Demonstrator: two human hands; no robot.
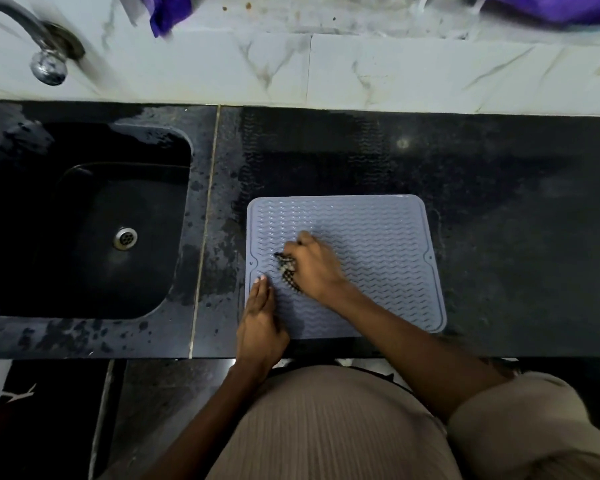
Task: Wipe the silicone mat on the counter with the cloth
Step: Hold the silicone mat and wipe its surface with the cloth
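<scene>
The right hand [314,266] clutched the bunched cloth [287,271] on the silicone mat's [378,237] left half, unwiped ridges stretching rightward, while the left hand [260,318] pressed flat on its near-left corner.

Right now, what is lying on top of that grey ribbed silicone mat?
On the grey ribbed silicone mat the right hand grips a bunched dark checked cloth, while the left hand rests flat by its left edge. The mat beneath both hands is hidden.
</scene>
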